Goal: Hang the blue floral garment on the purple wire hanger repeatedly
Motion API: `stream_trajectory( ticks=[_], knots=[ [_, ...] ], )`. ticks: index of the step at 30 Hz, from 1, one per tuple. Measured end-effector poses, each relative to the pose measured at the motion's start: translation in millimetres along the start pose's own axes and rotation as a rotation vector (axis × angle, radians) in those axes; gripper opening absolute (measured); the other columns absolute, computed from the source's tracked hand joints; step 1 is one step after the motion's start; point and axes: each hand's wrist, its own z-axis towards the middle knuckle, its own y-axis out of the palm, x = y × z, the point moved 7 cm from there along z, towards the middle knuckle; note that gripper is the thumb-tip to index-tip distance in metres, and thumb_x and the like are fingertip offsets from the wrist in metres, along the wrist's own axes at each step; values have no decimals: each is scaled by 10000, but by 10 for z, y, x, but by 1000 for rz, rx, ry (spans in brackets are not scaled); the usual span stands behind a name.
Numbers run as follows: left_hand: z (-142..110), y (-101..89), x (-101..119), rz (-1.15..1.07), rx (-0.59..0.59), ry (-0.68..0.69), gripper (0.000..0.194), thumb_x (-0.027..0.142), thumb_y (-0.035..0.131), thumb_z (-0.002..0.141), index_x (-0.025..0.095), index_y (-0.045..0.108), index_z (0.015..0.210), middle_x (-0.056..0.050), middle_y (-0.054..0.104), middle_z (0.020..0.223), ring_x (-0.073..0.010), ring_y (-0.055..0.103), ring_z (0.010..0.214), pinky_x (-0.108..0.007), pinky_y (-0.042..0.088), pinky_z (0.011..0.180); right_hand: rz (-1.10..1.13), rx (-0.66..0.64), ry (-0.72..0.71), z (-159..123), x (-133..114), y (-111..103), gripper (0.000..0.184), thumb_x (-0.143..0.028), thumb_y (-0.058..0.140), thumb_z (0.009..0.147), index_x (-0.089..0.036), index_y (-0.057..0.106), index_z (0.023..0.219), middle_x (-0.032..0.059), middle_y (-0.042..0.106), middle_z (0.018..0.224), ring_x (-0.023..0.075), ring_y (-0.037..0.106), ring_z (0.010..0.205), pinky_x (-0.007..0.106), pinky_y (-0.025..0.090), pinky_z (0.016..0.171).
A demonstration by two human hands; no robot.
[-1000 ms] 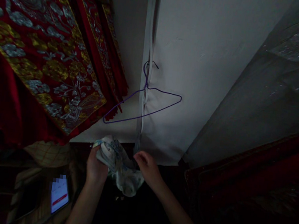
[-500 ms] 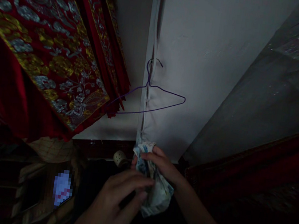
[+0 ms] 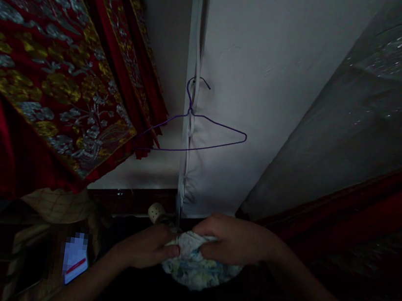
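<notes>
- Dim wall [image 3: 240, 76] stood behind
- Left hand [image 3: 153, 248] gripped the cloth [image 3: 203, 274] at its left edge, right hand [image 3: 235, 241] at its top
- Handling seemed midway: cloth gathered between both, not yet set down; what remained could not be told
- Hanger [image 3: 190, 112] hung above, apart from the cloth
- Phone [image 3: 76, 260] lay leftward

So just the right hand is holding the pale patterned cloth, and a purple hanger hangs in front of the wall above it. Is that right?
Not quite: the head view shows the left hand and the right hand both holding the pale patterned cloth. A purple hanger does hang in front of the wall above it.
</notes>
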Motion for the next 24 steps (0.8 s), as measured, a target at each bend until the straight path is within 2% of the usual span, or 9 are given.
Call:
stream_trajectory(
  ticks=[2,5,8,11,13,15,18,21,24],
  knots=[
    [-99,-62,-10,17,-58,-56,555,700,513,920,201,747,977,-58,731,886,-215,653,800,-283,513,749,-34,119,-6,-95,-24,-162,162,-67,498,765,-184,471,656,-66,405,601,68,376,549,194,282,506],
    [-213,-74,162,-145,-130,-84,486,629,542,941,220,734,1122,-62,739,999,-230,660,900,-299,526,791,13,254,-69,-179,-122,-334,141,-94,489,769,-178,599,745,-46,503,664,81,447,599,183,331,530],
    [-230,73,358,-349,-171,-69,530,633,556,934,223,681,1246,-91,703,1187,-258,634,1069,-356,522,921,93,384,-125,-162,-181,-408,258,-98,493,757,-189,676,913,-24,621,772,95,518,648,184,387,562],
    [-168,280,367,-400,-242,-103,548,620,626,899,166,677,1201,-108,702,1127,-236,646,995,-353,531,899,118,520,-136,-85,-135,-433,339,-98,510,768,-203,651,1058,-10,672,844,110,570,676,206,434,604],
    [-97,245,274,-326,-171,-109,525,589,641,902,143,669,1178,-102,706,1066,-218,651,935,-337,541,859,58,649,-132,-66,-64,-502,327,-94,517,773,-198,649,1054,4,687,881,126,610,745,228,464,679],
    [-45,32,147,-116,0,-89,478,540,631,926,158,662,1211,-106,695,1123,-231,648,984,-360,535,901,-3,735,-104,-66,48,-586,248,-108,529,774,-184,668,965,16,686,878,140,622,795,243,466,727],
    [-53,-379,-35,317,234,-76,376,471,640,934,195,708,1180,-123,659,1249,-289,603,1151,-451,471,1039,74,615,17,4,335,-586,94,-230,601,792,-163,660,823,4,622,739,130,559,684,236,413,620],
    [-80,-582,-196,541,258,-93,341,404,687,911,200,728,1181,-124,674,1253,-310,589,1191,-481,445,1057,284,370,114,119,588,-409,246,-392,653,790,-150,635,747,-24,532,628,97,461,572,225,326,523],
    [-89,-593,-256,573,237,-97,373,369,750,862,207,723,1198,-111,706,1230,-322,596,1189,-492,429,1052,476,238,132,221,658,-261,276,-401,717,738,-135,667,792,-23,573,652,81,467,572,208,343,522]
  ],
)
